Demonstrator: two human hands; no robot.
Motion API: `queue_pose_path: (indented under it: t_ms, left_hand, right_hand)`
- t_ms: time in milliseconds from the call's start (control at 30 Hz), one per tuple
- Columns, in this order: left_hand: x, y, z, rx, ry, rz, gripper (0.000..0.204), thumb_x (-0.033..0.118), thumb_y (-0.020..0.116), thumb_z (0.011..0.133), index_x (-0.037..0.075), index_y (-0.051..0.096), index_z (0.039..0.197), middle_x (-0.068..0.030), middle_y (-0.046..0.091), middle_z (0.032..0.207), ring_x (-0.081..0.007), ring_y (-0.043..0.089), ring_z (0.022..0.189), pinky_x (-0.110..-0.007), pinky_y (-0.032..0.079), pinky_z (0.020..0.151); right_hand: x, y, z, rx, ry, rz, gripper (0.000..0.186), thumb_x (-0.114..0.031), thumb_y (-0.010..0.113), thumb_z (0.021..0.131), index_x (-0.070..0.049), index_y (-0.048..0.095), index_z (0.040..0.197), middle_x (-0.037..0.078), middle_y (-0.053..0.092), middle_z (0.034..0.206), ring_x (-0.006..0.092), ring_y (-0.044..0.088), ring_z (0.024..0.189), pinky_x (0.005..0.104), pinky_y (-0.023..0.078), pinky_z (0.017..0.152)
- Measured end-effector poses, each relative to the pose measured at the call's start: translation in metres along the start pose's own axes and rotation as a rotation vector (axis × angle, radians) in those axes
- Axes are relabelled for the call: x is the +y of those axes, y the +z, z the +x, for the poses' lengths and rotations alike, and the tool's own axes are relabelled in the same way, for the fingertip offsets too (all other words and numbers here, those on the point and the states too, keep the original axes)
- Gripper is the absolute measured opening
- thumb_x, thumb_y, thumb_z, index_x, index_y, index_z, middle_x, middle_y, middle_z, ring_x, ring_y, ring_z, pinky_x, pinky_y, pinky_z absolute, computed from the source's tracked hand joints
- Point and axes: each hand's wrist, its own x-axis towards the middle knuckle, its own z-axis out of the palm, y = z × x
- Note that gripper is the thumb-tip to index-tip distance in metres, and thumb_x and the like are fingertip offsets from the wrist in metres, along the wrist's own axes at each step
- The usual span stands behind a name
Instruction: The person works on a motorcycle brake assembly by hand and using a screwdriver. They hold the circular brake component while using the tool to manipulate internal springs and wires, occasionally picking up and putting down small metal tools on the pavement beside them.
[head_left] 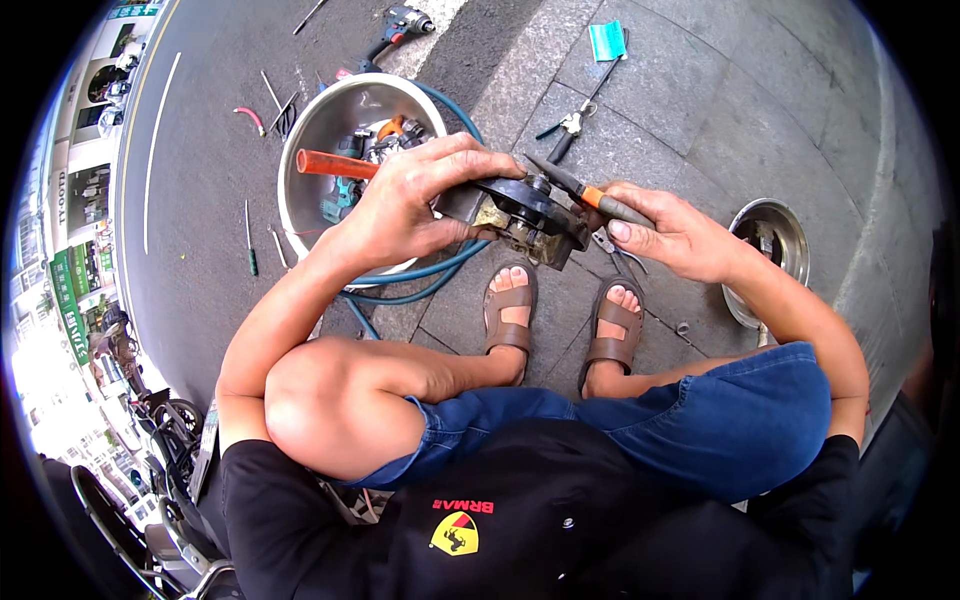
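My left hand (425, 190) is closed around a black round machine part (530, 210) with a dirty metal underside. Its thumb presses from below while the fingers lie over the top. In my right hand (670, 230) is a hand tool (610, 205) with an orange-and-grey handle and a dark, narrow pointed end. That end lies against the top of the part, near its central stud; the tool's exact kind is unclear. An orange-red tube (336, 164) runs behind my left hand; whether the hand grips it cannot be told. Both hands are above my sandalled feet.
A metal basin (288, 195) with power tools stands beyond my left forearm, a blue hose (440, 268) curling around it. A smaller metal bowl (797, 235) sits at the right. Pliers (572, 124), a cordless drill (400, 25) and a screwdriver (252, 260) lie on the ground.
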Motion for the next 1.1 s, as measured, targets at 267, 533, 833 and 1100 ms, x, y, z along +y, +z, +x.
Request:
queue_pose_path:
  t_ms: [267,533,833,1100]
  left_hand:
    - [0.008,0.007,0.013,-0.038,0.036,0.0,0.069,0.011,0.086,0.062,0.009,0.065,0.128,-0.0113,0.068,0.105,-0.0308,0.066,0.097,-0.04,0.053,0.085]
    - [0.004,0.011,0.017,-0.103,-0.003,-0.011,0.07,0.015,0.088,0.062,0.009,0.065,0.129,-0.0098,0.068,0.104,-0.0298,0.066,0.097,-0.039,0.053,0.086]
    - [-0.045,0.026,0.013,0.307,-0.198,-0.878,0.101,0.055,0.095,0.053,0.003,0.049,0.127,-0.0146,0.06,0.128,-0.0261,0.057,0.123,-0.04,0.044,0.107]
    - [-0.053,0.024,0.007,0.327,-0.343,-1.093,0.094,0.06,0.092,0.054,0.005,0.053,0.119,-0.0134,0.061,0.121,-0.026,0.059,0.117,-0.042,0.047,0.102]
  right_hand:
    - [0.005,0.002,-0.011,0.049,0.046,-0.05,0.048,-0.038,0.057,0.1,0.002,0.058,0.125,0.017,0.065,0.105,0.0253,0.062,0.1,0.0375,0.047,0.09]
    - [0.002,0.006,-0.014,0.094,0.081,-0.011,0.047,-0.037,0.057,0.098,0.004,0.06,0.122,0.017,0.068,0.101,0.023,0.063,0.097,0.0375,0.048,0.088]
    - [-0.028,0.003,-0.002,0.228,-0.061,0.037,0.039,-0.031,0.061,0.095,0.001,0.061,0.117,0.011,0.063,0.09,0.0175,0.057,0.086,0.0351,0.048,0.082]
    - [-0.041,0.01,0.011,0.154,0.032,0.26,0.036,-0.025,0.062,0.092,0.001,0.06,0.118,0.005,0.062,0.096,0.0125,0.055,0.091,0.0304,0.046,0.084]
